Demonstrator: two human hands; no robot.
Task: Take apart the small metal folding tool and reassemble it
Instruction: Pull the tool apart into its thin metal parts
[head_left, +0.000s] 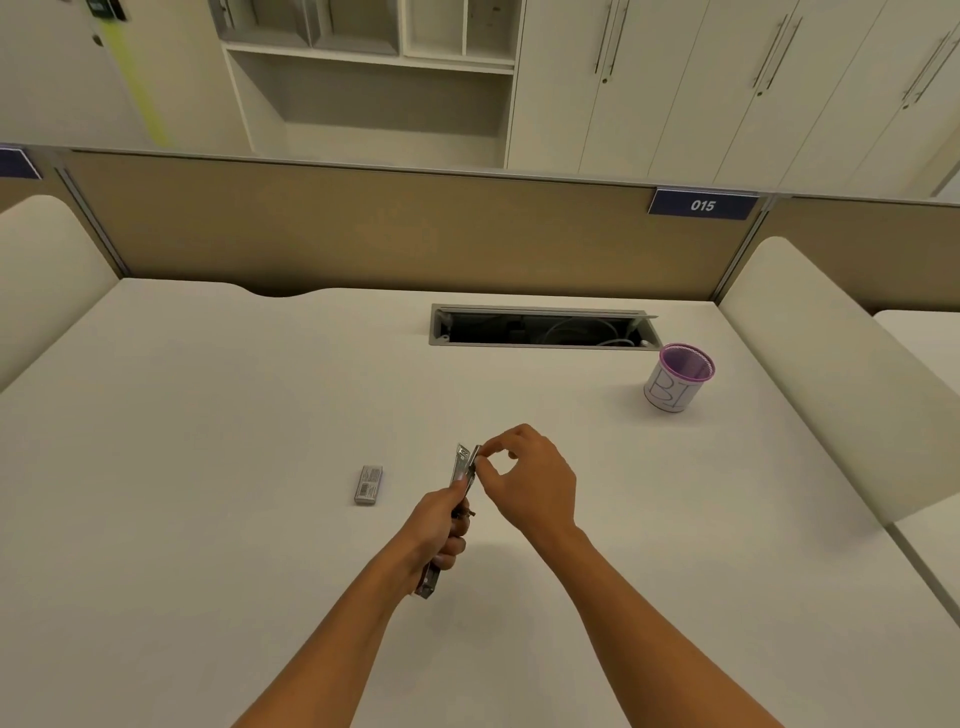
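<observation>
head view: one camera only, looking down at both hands over the bench (208, 441).
tool (461, 470): small metal folding tool, held in the air just above the bench, roughly mid-frame, long axis running away from the person; the top end looks splayed into two thin leaves.
left hand (440, 527): fingers (453, 546) wrapped round the lower half of the tool; its bottom end sticks out below the palm.
right hand (527, 483): thumb and forefinger pinch the top end of the tool, other fingers curled clear.
step, my read: working a leaf or a small part at the top end; can't tell whether it is coming off or going back on, detail too small.
how to do it well: left hand clamps the body firm and does not twist; right hand moves the part along the pivot line only, small force, pads off the edge. Work low over the bench so a dropped pin or screw doesn't bounce far.
small box (369, 485): flat on the bench, left of the hands, apart from them.
mesh cup (679, 376): purple-rimmed, far right, near the open cable hatch (543, 327).
</observation>
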